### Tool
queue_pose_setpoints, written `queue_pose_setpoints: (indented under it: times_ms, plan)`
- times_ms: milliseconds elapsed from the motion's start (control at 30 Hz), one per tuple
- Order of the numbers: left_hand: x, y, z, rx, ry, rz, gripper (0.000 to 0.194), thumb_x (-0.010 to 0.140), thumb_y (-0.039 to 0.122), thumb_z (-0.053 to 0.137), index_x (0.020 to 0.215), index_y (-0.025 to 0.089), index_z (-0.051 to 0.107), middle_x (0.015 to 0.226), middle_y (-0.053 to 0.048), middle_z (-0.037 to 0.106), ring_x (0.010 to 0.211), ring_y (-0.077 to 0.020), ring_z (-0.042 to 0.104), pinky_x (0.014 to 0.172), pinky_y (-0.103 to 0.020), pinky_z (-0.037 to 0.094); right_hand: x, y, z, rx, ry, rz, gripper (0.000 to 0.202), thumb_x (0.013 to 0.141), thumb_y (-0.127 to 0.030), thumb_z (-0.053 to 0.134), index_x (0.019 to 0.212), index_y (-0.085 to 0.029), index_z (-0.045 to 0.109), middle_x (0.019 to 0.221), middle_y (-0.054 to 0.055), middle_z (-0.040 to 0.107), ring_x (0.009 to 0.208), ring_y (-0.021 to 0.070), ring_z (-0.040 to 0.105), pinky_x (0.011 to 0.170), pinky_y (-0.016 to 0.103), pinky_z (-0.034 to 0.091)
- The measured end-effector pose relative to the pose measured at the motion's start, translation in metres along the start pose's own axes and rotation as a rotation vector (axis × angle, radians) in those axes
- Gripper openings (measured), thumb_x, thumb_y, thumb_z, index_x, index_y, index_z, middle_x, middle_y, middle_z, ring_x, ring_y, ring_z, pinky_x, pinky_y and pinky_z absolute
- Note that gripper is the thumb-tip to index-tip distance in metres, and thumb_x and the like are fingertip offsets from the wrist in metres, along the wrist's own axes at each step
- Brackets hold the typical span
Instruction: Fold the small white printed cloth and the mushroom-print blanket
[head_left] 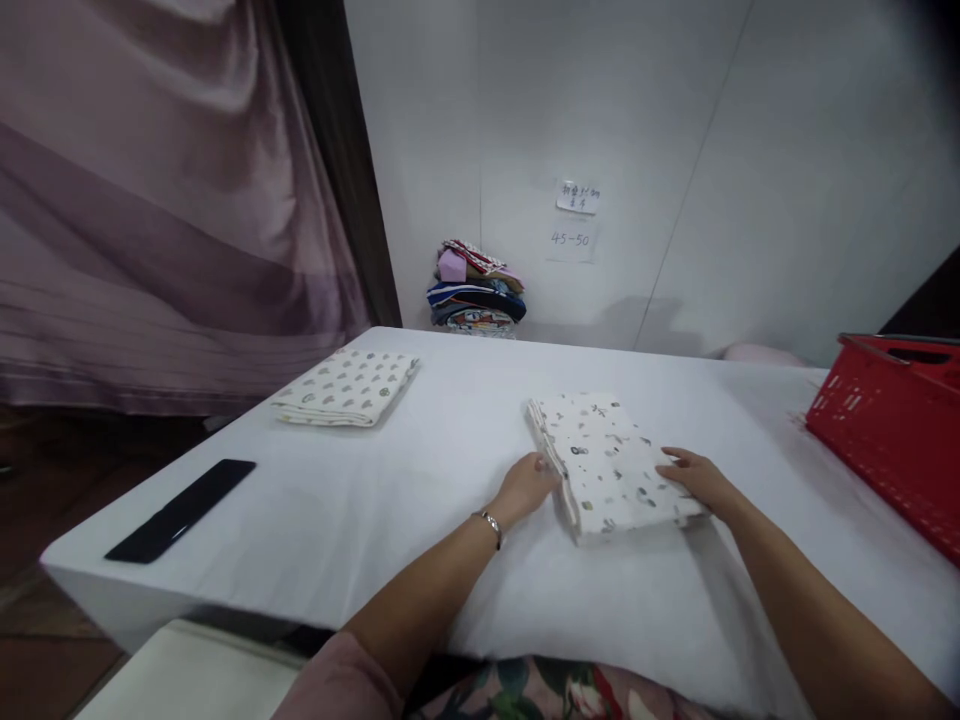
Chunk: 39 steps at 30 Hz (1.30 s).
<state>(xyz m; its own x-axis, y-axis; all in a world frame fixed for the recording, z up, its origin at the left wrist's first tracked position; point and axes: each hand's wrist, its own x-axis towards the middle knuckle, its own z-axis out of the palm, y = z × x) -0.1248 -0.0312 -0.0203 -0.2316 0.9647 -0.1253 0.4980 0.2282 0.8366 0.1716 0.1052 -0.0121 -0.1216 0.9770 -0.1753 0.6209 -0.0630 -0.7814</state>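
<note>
A folded white cloth with small grey-green prints [611,460] is between my two hands, over the white table [450,450]. My left hand [529,485] holds its left folded edge, with the fingers partly hidden by the cloth. At the right edge, my right hand [697,480] grips the cloth, its thumb on top and the other fingers partly out of sight. Another folded white cloth, patterned with grey shapes [349,387], lies flat at the table's back left.
A black flat object [182,510] lies at the table's left front. At the far right stands a red plastic basket [892,430]. Behind the table is a pile of folded fabrics [478,290]. A pink curtain [165,200] hangs at the left.
</note>
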Motion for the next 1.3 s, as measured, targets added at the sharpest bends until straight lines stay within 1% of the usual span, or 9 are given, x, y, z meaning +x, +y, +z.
queue_pose_setpoints:
  times_ms: [233, 400, 500, 633, 767, 967, 1067, 1167, 1300]
  plan:
    - [0.052, 0.0, -0.019, -0.031, 0.154, -0.079, 0.057, 0.077, 0.047, 0.054, 0.124, 0.014, 0.048, 0.131, -0.014, 0.049, 0.116, -0.0245, 0.049, 0.093, -0.03, 0.038, 0.027, -0.002, -0.005, -0.368, 0.018, -0.082, 0.053, 0.069, -0.028, 0.061, 0.12, -0.013, 0.059, 0.112, 0.014, 0.064, 0.097, 0.027, 0.062, 0.08, 0.033, 0.048]
    - [0.094, 0.009, -0.021, -0.003, 0.239, -0.037, 0.068, 0.077, 0.056, 0.05, 0.13, 0.014, 0.042, 0.139, -0.015, 0.041, 0.126, -0.026, 0.04, 0.101, -0.031, 0.031, 0.03, 0.003, -0.002, -0.342, -0.026, -0.08, 0.055, 0.073, -0.032, 0.058, 0.125, -0.015, 0.054, 0.125, 0.012, 0.057, 0.113, 0.0278, 0.053, 0.093, 0.035, 0.042]
    - [0.117, 0.015, -0.02, 0.07, 0.227, 0.008, 0.064, 0.081, 0.053, 0.046, 0.131, 0.014, 0.041, 0.14, -0.014, 0.04, 0.128, -0.0257, 0.038, 0.102, -0.033, 0.031, 0.029, 0.009, 0.0, -0.258, -0.02, -0.043, 0.06, 0.072, -0.045, 0.061, 0.124, -0.015, 0.055, 0.126, 0.013, 0.056, 0.114, 0.0301, 0.052, 0.096, 0.039, 0.04]
    - [0.135, 0.017, -0.02, 0.202, 0.119, 0.078, 0.048, 0.078, 0.041, 0.053, 0.119, 0.018, 0.053, 0.127, -0.011, 0.054, 0.118, -0.0247, 0.048, 0.097, -0.031, 0.036, 0.036, 0.011, 0.004, -0.276, 0.001, -0.068, 0.059, 0.067, -0.048, 0.067, 0.117, -0.017, 0.06, 0.122, 0.011, 0.059, 0.113, 0.0311, 0.053, 0.097, 0.04, 0.038]
    - [0.123, 0.012, -0.016, 0.267, 0.116, 0.084, 0.033, 0.075, 0.038, 0.056, 0.099, 0.017, 0.062, 0.109, -0.011, 0.063, 0.106, -0.0264, 0.054, 0.088, -0.032, 0.039, 0.069, -0.008, -0.011, -0.366, -0.03, -0.198, 0.049, 0.069, -0.041, 0.066, 0.112, -0.018, 0.063, 0.121, 0.01, 0.06, 0.11, 0.029, 0.054, 0.096, 0.036, 0.039]
    - [0.08, 0.006, -0.01, 0.279, 0.128, 0.071, 0.036, 0.077, 0.051, 0.052, 0.094, 0.019, 0.059, 0.092, -0.007, 0.064, 0.083, -0.0213, 0.059, 0.07, -0.028, 0.041, 0.103, -0.049, -0.011, -0.588, 0.195, -0.407, 0.044, 0.079, -0.026, 0.051, 0.121, -0.015, 0.057, 0.127, 0.011, 0.054, 0.118, 0.0289, 0.047, 0.1, 0.039, 0.034]
    - [0.075, 0.005, -0.011, 0.198, 0.116, 0.044, 0.042, 0.078, 0.05, 0.051, 0.108, 0.02, 0.054, 0.09, -0.004, 0.064, 0.078, -0.019, 0.059, 0.066, -0.027, 0.04, 0.08, -0.052, 0.017, -0.472, 0.152, -0.44, 0.041, 0.081, -0.026, 0.049, 0.119, -0.015, 0.057, 0.126, 0.01, 0.055, 0.118, 0.0262, 0.047, 0.1, 0.038, 0.035]
    - [0.077, 0.005, -0.012, 0.197, 0.119, 0.05, 0.033, 0.081, 0.047, 0.049, 0.098, 0.021, 0.058, 0.082, -0.003, 0.065, 0.073, -0.0174, 0.058, 0.063, -0.026, 0.038, 0.041, -0.044, 0.039, -0.41, 0.023, -0.493, 0.039, 0.082, -0.034, 0.048, 0.116, -0.017, 0.06, 0.127, 0.008, 0.055, 0.118, 0.0246, 0.048, 0.099, 0.036, 0.037]
    - [0.076, 0.004, -0.009, 0.207, 0.17, 0.078, 0.028, 0.083, 0.046, 0.045, 0.08, 0.021, 0.058, 0.076, -0.001, 0.064, 0.07, -0.016, 0.056, 0.063, -0.026, 0.039, 0.0, -0.032, 0.035, -0.404, -0.152, -0.52, 0.037, 0.084, -0.041, 0.047, 0.111, -0.024, 0.064, 0.131, 0.006, 0.052, 0.12, 0.0262, 0.046, 0.097, 0.039, 0.039]
